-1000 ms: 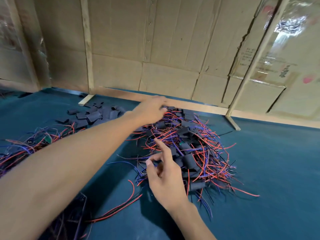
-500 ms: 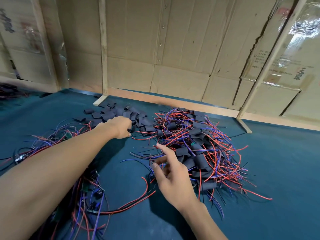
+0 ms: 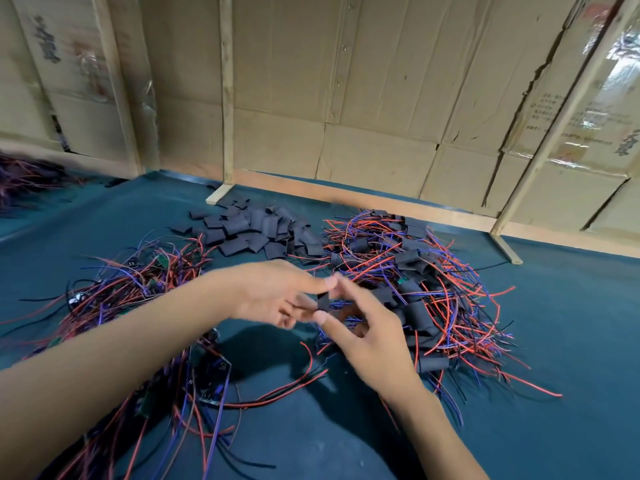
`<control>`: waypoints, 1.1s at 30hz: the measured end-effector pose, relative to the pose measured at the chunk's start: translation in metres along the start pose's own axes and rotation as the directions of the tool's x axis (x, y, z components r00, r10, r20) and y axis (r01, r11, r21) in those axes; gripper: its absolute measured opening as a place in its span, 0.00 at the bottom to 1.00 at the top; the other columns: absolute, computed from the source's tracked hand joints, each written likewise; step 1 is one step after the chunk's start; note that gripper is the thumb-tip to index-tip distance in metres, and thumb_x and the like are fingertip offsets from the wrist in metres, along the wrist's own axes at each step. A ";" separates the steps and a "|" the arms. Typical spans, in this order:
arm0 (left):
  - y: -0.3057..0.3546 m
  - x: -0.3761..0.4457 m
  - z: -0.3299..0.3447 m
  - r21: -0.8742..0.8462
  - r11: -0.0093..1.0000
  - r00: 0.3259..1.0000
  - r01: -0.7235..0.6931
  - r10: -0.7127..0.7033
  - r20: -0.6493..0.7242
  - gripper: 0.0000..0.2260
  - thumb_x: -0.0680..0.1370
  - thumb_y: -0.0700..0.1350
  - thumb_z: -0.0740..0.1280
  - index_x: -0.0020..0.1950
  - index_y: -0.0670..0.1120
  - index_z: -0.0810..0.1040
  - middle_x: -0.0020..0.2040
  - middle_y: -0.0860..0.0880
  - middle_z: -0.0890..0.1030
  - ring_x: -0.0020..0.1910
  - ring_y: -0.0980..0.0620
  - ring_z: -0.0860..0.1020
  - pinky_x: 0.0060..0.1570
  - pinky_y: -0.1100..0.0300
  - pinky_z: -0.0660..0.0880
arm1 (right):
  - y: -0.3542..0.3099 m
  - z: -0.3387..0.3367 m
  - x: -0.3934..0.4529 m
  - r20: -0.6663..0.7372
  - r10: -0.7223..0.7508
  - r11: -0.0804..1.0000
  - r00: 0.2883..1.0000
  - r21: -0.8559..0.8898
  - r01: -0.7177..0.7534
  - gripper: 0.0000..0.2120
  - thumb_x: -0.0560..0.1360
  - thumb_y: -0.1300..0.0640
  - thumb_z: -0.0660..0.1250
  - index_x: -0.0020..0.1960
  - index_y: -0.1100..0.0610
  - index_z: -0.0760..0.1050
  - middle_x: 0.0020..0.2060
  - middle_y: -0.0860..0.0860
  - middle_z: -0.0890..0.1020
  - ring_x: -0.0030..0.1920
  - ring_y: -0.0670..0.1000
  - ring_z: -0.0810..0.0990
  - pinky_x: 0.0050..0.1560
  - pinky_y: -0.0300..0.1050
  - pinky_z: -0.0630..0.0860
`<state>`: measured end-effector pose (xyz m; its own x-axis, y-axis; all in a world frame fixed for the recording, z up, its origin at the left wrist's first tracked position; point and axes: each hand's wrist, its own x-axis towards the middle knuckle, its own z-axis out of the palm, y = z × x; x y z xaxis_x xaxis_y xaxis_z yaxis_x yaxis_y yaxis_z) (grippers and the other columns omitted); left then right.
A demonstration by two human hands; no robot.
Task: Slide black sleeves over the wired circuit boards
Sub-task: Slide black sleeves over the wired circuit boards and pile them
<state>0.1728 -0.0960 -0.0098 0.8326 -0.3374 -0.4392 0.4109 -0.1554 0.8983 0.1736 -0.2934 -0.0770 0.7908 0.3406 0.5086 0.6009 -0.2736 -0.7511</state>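
A: left hand (image 3: 273, 296) and right hand (image 3: 367, 337) meet above the middle of the green mat (image 3: 571, 341); a single black sleeve (image 3: 323, 301) sits between them; left thumb and fingers pinch it; right fingertips (image 3: 320, 317) close in on its lower end and look to be on it; blur at the contact, can't confirm.

B: orientation?

A: long axis roughly upright, tilted slightly, one end toward the far edge, other toward the person; can't tell if the mouth is open or flat.

B: board in hand?

A: can't tell; red and blue wires run under the right palm, no board visible in it. Unsleeved wired boards (image 3: 152, 292) heaped at the near left; loose sleeves (image 3: 249, 230) piled toward the far edge; sleeved ones (image 3: 415, 289) heaped to the right of centre.

B: how I'd do the step: roll the sleeve between thumb and finger to pop the flat mouth open; line its long axis up with the board's; feed wires through first, then the narrow end of the board; pull the wires while pushing the sleeve.

A: agreed; likely snag is a board corner catching the lip; keep it straight, don't force.
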 end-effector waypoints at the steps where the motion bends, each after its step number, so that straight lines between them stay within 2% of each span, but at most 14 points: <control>1: -0.008 0.000 0.006 -0.021 1.000 1.000 -0.011 0.011 -0.010 0.19 0.72 0.57 0.74 0.54 0.47 0.77 0.29 0.52 0.69 0.35 0.53 0.78 0.35 0.62 0.67 | 0.001 -0.002 0.000 0.046 -0.028 0.999 0.999 -0.016 0.028 0.15 0.72 0.46 0.76 0.55 0.52 0.81 0.45 0.43 0.81 0.43 0.42 0.78 0.46 0.40 0.73; 3: -0.024 -0.001 0.019 -0.087 0.996 0.998 -0.038 0.032 -0.062 0.19 0.70 0.57 0.76 0.50 0.47 0.77 0.31 0.50 0.64 0.33 0.52 0.74 0.33 0.62 0.67 | 0.002 -0.005 -0.001 0.107 -0.036 0.999 0.994 -0.014 0.038 0.12 0.71 0.44 0.76 0.45 0.52 0.80 0.38 0.46 0.79 0.39 0.46 0.75 0.42 0.44 0.73; 6: -0.038 -0.006 0.029 -0.135 0.987 0.984 -0.093 0.070 -0.163 0.17 0.72 0.59 0.74 0.48 0.46 0.79 0.30 0.51 0.71 0.35 0.51 0.79 0.32 0.63 0.67 | 0.006 -0.005 -0.003 0.179 -0.078 0.994 0.981 -0.067 0.092 0.13 0.73 0.45 0.72 0.48 0.55 0.81 0.40 0.49 0.80 0.42 0.51 0.78 0.47 0.51 0.75; 8: -0.037 -0.013 0.026 0.092 0.985 0.945 -0.145 0.165 -0.284 0.16 0.77 0.60 0.69 0.49 0.48 0.80 0.33 0.53 0.81 0.37 0.52 0.84 0.32 0.62 0.69 | 0.009 -0.002 -0.005 0.191 -0.107 0.988 0.976 -0.088 0.126 0.10 0.75 0.47 0.71 0.54 0.49 0.81 0.42 0.47 0.82 0.43 0.49 0.79 0.47 0.47 0.76; 9: -0.037 -0.017 0.017 0.347 0.924 0.887 -0.160 0.289 -0.361 0.15 0.78 0.61 0.66 0.49 0.50 0.80 0.36 0.54 0.84 0.38 0.54 0.84 0.33 0.61 0.72 | 0.010 -0.001 -0.005 0.183 -0.110 0.988 0.977 -0.087 0.127 0.10 0.76 0.48 0.70 0.56 0.46 0.80 0.42 0.45 0.83 0.42 0.46 0.80 0.46 0.43 0.76; 11: -0.029 -0.025 -0.013 0.845 0.535 0.665 0.003 0.630 -0.401 0.13 0.79 0.61 0.64 0.50 0.53 0.79 0.40 0.55 0.84 0.42 0.55 0.82 0.43 0.59 0.76 | 0.013 0.000 -0.006 0.159 -0.087 0.991 0.983 -0.085 0.102 0.11 0.76 0.48 0.69 0.58 0.41 0.78 0.43 0.41 0.83 0.38 0.43 0.78 0.42 0.35 0.73; 12: -0.021 -0.031 -0.030 0.916 0.385 0.596 0.113 0.712 -0.372 0.11 0.80 0.59 0.64 0.51 0.54 0.80 0.43 0.55 0.84 0.45 0.53 0.81 0.48 0.56 0.76 | 0.014 0.000 -0.006 0.144 -0.067 0.993 0.987 -0.086 0.080 0.12 0.76 0.48 0.69 0.59 0.40 0.78 0.43 0.39 0.83 0.37 0.42 0.78 0.41 0.32 0.72; 15: -0.003 -0.045 -0.079 0.836 0.358 0.702 0.415 0.459 -0.545 0.12 0.79 0.56 0.66 0.56 0.49 0.80 0.52 0.48 0.82 0.53 0.45 0.79 0.50 0.55 0.74 | 0.017 -0.002 -0.005 0.107 -0.010 0.997 0.994 -0.080 0.019 0.11 0.76 0.50 0.70 0.58 0.45 0.82 0.44 0.36 0.84 0.40 0.40 0.80 0.44 0.33 0.74; 18: -0.009 -0.035 -0.096 0.729 0.098 0.709 0.678 0.172 -0.683 0.16 0.78 0.56 0.67 0.59 0.46 0.76 0.60 0.44 0.76 0.60 0.41 0.74 0.55 0.51 0.72 | 0.018 -0.001 -0.006 0.094 -0.009 0.997 0.995 -0.078 0.017 0.11 0.77 0.53 0.68 0.57 0.50 0.84 0.46 0.41 0.85 0.44 0.42 0.82 0.48 0.37 0.77; 22: -0.004 -0.017 -0.093 0.713 0.023 0.687 0.701 0.246 -0.684 0.02 0.76 0.43 0.63 0.46 0.48 0.71 0.47 0.50 0.75 0.48 0.46 0.72 0.52 0.52 0.66 | 0.016 -0.001 -0.007 0.101 0.010 0.995 0.995 -0.101 0.001 0.09 0.77 0.55 0.70 0.56 0.51 0.84 0.44 0.41 0.85 0.43 0.39 0.80 0.47 0.35 0.74; 25: 0.006 -0.012 -0.085 0.673 -0.072 0.664 0.736 0.264 -0.699 0.05 0.72 0.40 0.61 0.41 0.50 0.69 0.41 0.51 0.73 0.45 0.47 0.68 0.51 0.50 0.58 | 0.014 -0.001 -0.009 0.083 -0.005 0.994 0.996 -0.107 0.014 0.09 0.77 0.55 0.71 0.56 0.51 0.84 0.44 0.40 0.84 0.42 0.39 0.80 0.47 0.34 0.73; 28: 0.011 -0.010 -0.079 0.690 0.026 0.653 0.723 0.298 -0.696 0.04 0.71 0.42 0.62 0.40 0.50 0.70 0.40 0.51 0.73 0.42 0.48 0.69 0.51 0.47 0.57 | 0.011 0.001 -0.010 0.030 -0.044 0.994 0.999 -0.100 0.047 0.10 0.76 0.54 0.73 0.57 0.50 0.84 0.44 0.38 0.84 0.41 0.40 0.80 0.46 0.32 0.72; 30: 0.017 -0.011 -0.077 0.746 0.185 0.601 0.640 0.485 -0.636 0.03 0.73 0.49 0.63 0.45 0.52 0.73 0.39 0.52 0.74 0.43 0.46 0.72 0.51 0.47 0.58 | 0.009 0.003 -0.010 -0.019 -0.055 0.995 0.998 -0.086 0.053 0.11 0.75 0.52 0.73 0.57 0.50 0.84 0.44 0.40 0.84 0.38 0.41 0.79 0.44 0.33 0.73; 33: 0.032 -0.017 -0.069 0.824 0.529 0.444 0.205 0.700 -0.559 0.13 0.74 0.51 0.68 0.59 0.57 0.76 0.39 0.57 0.81 0.48 0.51 0.78 0.51 0.53 0.67 | 0.007 0.004 -0.010 -0.051 -0.013 1.000 0.999 -0.015 0.012 0.13 0.75 0.48 0.72 0.59 0.47 0.83 0.41 0.46 0.84 0.34 0.48 0.79 0.41 0.41 0.78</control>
<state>0.1976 -0.0314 0.0256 0.8651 0.2608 0.4284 0.0818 -0.9161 0.3925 0.1695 -0.2949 -0.0889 0.7879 0.2979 0.5390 0.6121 -0.2827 -0.7385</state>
